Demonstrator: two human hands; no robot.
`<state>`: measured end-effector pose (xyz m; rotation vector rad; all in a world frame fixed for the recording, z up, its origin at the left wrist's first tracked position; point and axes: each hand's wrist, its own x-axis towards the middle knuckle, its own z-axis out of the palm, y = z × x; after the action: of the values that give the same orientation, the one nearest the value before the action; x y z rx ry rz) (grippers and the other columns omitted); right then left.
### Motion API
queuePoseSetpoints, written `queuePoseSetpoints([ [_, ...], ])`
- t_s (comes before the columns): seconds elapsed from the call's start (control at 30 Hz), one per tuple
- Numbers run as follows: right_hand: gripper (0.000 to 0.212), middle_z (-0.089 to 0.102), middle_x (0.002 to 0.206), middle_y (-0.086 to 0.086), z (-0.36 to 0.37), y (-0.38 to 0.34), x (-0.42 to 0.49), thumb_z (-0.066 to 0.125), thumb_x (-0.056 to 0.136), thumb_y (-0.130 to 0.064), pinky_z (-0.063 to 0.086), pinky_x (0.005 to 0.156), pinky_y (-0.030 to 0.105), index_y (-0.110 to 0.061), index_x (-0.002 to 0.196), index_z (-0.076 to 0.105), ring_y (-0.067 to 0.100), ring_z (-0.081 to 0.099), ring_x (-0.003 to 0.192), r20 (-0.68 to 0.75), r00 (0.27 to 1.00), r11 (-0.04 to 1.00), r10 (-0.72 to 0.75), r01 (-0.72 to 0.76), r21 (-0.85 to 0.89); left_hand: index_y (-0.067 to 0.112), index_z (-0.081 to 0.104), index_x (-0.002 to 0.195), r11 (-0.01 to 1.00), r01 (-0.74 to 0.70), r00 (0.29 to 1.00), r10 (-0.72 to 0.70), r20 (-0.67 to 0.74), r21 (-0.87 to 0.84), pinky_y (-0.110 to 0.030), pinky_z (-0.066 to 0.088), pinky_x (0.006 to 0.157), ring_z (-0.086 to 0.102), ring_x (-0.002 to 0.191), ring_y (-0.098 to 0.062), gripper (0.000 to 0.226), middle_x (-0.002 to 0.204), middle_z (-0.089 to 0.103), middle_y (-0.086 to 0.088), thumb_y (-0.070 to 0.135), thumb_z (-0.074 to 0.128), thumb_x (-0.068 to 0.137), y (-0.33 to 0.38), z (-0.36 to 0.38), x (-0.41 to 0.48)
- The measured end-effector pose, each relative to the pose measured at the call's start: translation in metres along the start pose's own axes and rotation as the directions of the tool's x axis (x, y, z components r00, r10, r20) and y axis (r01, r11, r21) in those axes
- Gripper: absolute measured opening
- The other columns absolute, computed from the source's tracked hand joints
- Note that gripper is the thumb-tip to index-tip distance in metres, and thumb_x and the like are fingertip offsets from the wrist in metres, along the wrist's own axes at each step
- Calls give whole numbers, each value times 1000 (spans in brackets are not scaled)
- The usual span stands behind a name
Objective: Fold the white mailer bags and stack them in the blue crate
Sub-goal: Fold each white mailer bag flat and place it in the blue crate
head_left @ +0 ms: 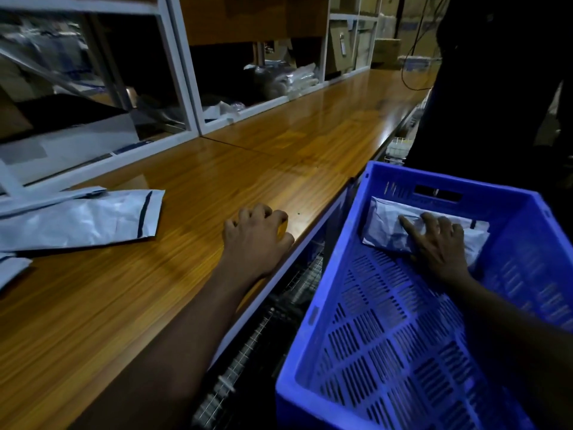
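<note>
Blue crate (pixel 387 336) with folded mailer bag (pixel 387 226)

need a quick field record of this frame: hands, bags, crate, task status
left hand: rests on the wooden counter near its edge, fingers loosely curled, holding nothing
right hand: inside the blue crate, fingers spread flat on the folded mailer bag
folded mailer bag: at the crate's far end; whether more lie beneath it cannot be told
unfolded mailer bags: lie flat on the counter, far left, at least two
task status: folded bag in the crate, unfolded ones not yet done
</note>
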<state>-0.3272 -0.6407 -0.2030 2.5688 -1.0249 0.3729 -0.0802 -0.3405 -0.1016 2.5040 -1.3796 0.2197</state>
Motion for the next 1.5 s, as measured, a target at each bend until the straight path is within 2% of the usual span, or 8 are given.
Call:
queuePoseSetpoints([
  [0.13, 93, 45, 141, 28, 5, -4, -1, 61, 66, -67, 38, 89, 57, -28, 147, 37, 49, 44, 117, 33, 999, 1000, 17, -18, 5, 36, 48, 135, 1000, 3, 1000, -3, -8, 10, -49, 29, 101, 37, 129, -26, 41, 140, 43, 0, 50, 42, 97, 0, 1, 0],
  [0.3, 101, 33, 145, 24, 7, -5, 7, 84, 67, -50, 37, 88, 55, -26, 150, 31, 47, 40, 118, 76, 993, 994, 92, -87, -66, 37, 47, 136, 1000, 9, 1000, -9, 2, 12, -50, 29, 102, 35, 131, -26, 42, 142, 41, 0, 52, 41, 97, -1, 1, 0],
  [0.47, 96, 24, 160, 19, -11, -18, 9, 68, 82, -61, 31, 104, 55, -32, 158, 19, 45, 27, 137, 116, 977, 983, 178, -171, -69, 35, 51, 132, 1000, 15, 1000, -15, 4, -21, -48, 28, 102, 36, 131, -25, 40, 140, 43, 0, 50, 44, 96, -2, -1, -1],
  [0.67, 71, 39, 151, 22, -69, -48, 14, 65, 90, -46, 38, 99, 57, -18, 150, 41, 44, 41, 129, -105, 979, 970, 177, -155, 188, 28, 61, 125, 990, 3, 995, -17, -98, -141, -44, 37, 96, 48, 120, -24, 33, 126, 57, -2, 40, 49, 96, 2, -12, -13],
  [0.83, 64, 49, 143, 16, -148, -111, 23, 39, 91, -51, 43, 91, 51, -17, 146, 45, 39, 47, 121, -255, 965, 913, 70, 41, 405, 26, 66, 116, 975, 18, 981, -61, -187, -222, -43, 40, 92, 54, 114, -25, 27, 120, 64, 0, 30, 55, 92, -9, -28, -43],
  [0.97, 54, 58, 123, 17, -192, -178, 19, 44, 87, -44, 51, 80, 46, -14, 129, 60, 38, 55, 110, -356, 926, 796, -125, 307, 522, 25, 70, 109, 990, 56, 952, -93, -291, -133, -43, 41, 89, 57, 107, -26, 23, 111, 67, -1, 27, 61, 87, -43, -48, -79],
  [1.13, 33, 57, 119, 13, -233, -275, 3, 58, 91, -32, 41, 66, 31, -15, 119, 63, 28, 56, 99, -406, 850, 690, -336, 516, 508, 23, 72, 102, 984, 178, 921, -167, -351, -2, -43, 45, 84, 60, 97, -25, 26, 106, 69, -2, 33, 54, 86, -104, -89, -131],
  [1.5, 31, 57, 115, 9, -263, -446, -34, 56, 92, -38, 45, 72, 39, -18, 113, 64, 30, 52, 99, -419, 698, 510, -581, 713, 480, 25, 73, 102, 862, 460, 853, -363, -374, 214, -43, 38, 82, 57, 102, -28, 35, 109, 66, 1, 37, 52, 77, -219, -118, -240],
])
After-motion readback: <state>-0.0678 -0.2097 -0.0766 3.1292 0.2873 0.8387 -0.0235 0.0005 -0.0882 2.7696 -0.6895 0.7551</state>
